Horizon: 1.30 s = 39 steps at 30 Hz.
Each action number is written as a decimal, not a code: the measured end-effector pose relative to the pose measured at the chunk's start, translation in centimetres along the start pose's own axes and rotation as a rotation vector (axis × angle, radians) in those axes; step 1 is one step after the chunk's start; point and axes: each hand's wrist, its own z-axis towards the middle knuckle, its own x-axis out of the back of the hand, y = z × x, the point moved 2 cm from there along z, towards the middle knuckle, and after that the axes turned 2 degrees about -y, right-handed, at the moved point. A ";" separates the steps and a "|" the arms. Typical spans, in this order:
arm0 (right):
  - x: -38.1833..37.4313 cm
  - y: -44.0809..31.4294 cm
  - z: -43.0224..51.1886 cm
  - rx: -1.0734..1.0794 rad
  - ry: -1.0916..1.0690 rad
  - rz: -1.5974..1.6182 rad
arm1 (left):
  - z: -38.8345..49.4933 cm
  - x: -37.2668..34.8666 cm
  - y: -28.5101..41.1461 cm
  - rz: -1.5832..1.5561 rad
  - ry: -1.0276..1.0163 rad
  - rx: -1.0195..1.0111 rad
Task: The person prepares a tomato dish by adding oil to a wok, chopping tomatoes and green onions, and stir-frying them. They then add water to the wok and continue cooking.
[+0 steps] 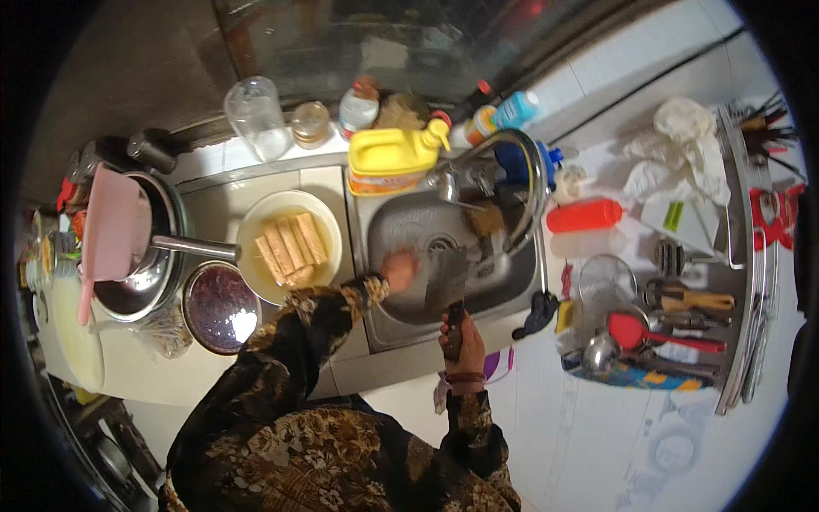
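My right hand (pixel 465 342) grips the dark handle of a wide-bladed cleaver (pixel 446 281), whose blade lies over the stainless steel sink (pixel 397 224). Just left of the blade, my left hand (pixel 401 269) is over the basin, blurred; its fingers cannot be made out clearly. A curved metal faucet (pixel 537 185) arches over the sink's right side. On the counter left of the sink, a pale bowl (pixel 246 221) holds several light brown sticks of food (pixel 288 246) in yellowish liquid. A round dish of dark red contents (pixel 221 307) sits beside the bowl.
A yellow jug (pixel 384 153) stands behind the sink, near a glass jar (pixel 259 121). At left, a pink basin (pixel 115 224) rests over metal bowls. On the right are a red bottle (pixel 583 216), a wire strainer (pixel 606 281), a red ladle (pixel 665 339) and a metal rack (pixel 742 269).
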 end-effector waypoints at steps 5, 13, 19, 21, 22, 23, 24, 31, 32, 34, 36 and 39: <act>2.2 0.2 -0.4 0.117 -0.021 -0.290 | 3.6 7.0 2.3 -0.341 0.095 -0.070; 2.7 -0.7 -3.3 0.174 0.012 -0.344 | 12.0 9.4 4.3 -0.301 0.355 -0.357; 3.4 -2.1 -5.2 0.186 -0.005 -0.262 | 13.7 11.4 6.3 -0.307 0.303 -0.252; 3.8 -2.2 -5.7 0.230 -0.027 -0.096 | 11.6 11.5 6.9 -0.507 0.376 -0.207; 3.8 -2.0 -5.8 0.240 -0.053 -0.008 | 10.4 11.5 5.7 -0.523 0.372 -0.164; 3.9 -1.8 -5.8 0.245 -0.083 0.078 | 8.9 11.1 5.0 -0.575 0.485 -0.069; 4.3 -1.5 -5.5 0.242 -0.183 0.194 | 7.4 10.1 4.9 -0.625 0.590 0.014; 5.8 0.7 -3.5 0.359 -0.080 -0.287 | -3.5 4.8 7.0 -0.758 0.659 0.151; 5.8 1.1 -3.3 0.378 -0.116 -0.205 | -5.0 4.7 7.3 -0.852 0.654 0.096; 5.2 1.0 -4.0 0.395 -0.196 -0.158 | -8.4 5.2 9.1 -1.043 0.601 0.073; 5.4 0.5 -3.9 0.384 -0.178 -0.395 | -12.3 6.7 12.4 -1.240 0.536 0.167; 3.1 2.2 -1.9 0.549 -0.137 -0.805 | -14.7 7.6 9.9 -1.361 0.657 0.120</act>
